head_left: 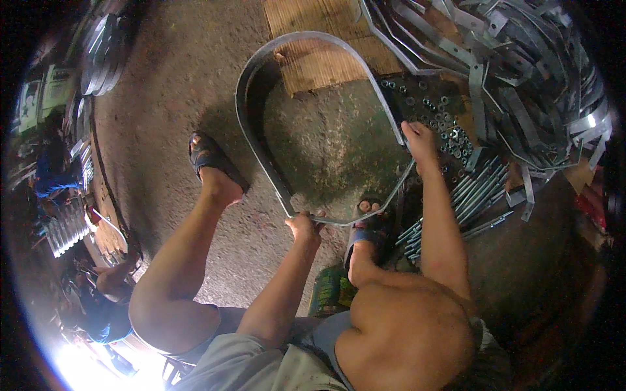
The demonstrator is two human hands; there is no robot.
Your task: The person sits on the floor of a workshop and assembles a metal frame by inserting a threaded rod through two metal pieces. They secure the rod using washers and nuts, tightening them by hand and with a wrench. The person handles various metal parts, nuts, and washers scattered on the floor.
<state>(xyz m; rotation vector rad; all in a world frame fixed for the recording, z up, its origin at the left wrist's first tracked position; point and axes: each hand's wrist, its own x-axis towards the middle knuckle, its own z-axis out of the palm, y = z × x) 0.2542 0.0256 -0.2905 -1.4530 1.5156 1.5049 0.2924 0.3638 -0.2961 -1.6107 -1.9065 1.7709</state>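
A wide flat metal strap (246, 85), curved like a U, stands on edge in front of me with its bend away from me. A thinner bent metal strip (394, 194) spans its open near side, so the two form a loop. My left hand (304, 229) is closed around the strip near its left corner. At the loop's right side, my right hand (420, 144) grips where the strap's end meets the strip. Whether any fastener sits under those fingers is hidden.
Right of the loop lie many loose nuts (460, 143), a bundle of threaded rods (456, 208) and a heap of bent metal strips (515, 72). Cardboard (313, 65) lies beyond the loop. Curved bands (107, 58) are stacked far left. My sandalled feet flank the loop; another person (107, 300) sits at left.
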